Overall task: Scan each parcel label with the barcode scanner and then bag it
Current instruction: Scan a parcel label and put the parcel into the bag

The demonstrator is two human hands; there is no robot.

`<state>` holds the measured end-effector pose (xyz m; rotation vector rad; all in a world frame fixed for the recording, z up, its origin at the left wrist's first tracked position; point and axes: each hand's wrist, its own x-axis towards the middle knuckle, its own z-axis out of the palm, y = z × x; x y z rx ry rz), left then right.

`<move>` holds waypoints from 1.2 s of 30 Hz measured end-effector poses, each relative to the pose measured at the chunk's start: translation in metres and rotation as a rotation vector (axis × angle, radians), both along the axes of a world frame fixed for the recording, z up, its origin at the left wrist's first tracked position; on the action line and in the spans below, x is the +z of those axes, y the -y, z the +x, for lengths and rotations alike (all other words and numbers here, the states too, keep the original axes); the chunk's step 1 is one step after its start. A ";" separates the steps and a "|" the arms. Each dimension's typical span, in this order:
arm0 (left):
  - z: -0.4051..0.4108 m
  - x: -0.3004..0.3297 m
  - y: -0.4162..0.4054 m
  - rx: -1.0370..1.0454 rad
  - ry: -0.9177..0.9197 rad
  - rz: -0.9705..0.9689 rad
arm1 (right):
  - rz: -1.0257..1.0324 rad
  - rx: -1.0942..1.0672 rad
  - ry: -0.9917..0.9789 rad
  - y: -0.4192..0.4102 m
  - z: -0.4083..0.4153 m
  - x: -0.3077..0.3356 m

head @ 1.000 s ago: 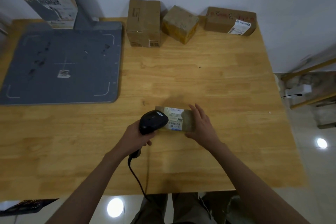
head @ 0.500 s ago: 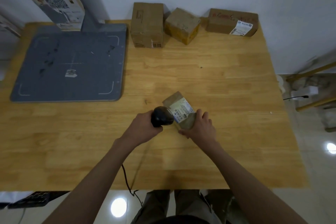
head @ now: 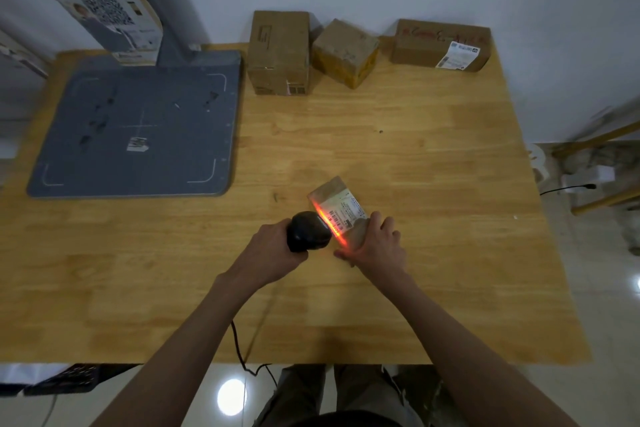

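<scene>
scan step in hand: left hand [head: 273, 253] grips the barcode scanner [head: 308, 231], red beam across the label [head: 346, 211] of the small parcel [head: 337, 208], which right hand [head: 377, 246] grasps mid-table [head: 415, 166]. next move likely calls for bagging; no bag visible.

The worktop [head: 381, 156] was light honey-coloured wood with pale grain bands. At its far left corner lay a slate-grey mat [head: 138, 125] marked with thin white corner brackets and a cross. Along the far edge stood three plain brown cardboard boxes [head: 280, 52]. The scanner [head: 306, 232] was black, casting an orange-red line across the brown parcel [head: 341, 208] and its white, black-barred label [head: 346, 213].
</scene>
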<state>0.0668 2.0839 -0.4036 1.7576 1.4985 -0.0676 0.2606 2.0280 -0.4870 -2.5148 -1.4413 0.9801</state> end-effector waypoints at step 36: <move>0.019 0.024 0.030 -0.068 0.191 -0.033 | 0.189 -0.457 -0.189 0.138 -0.003 0.033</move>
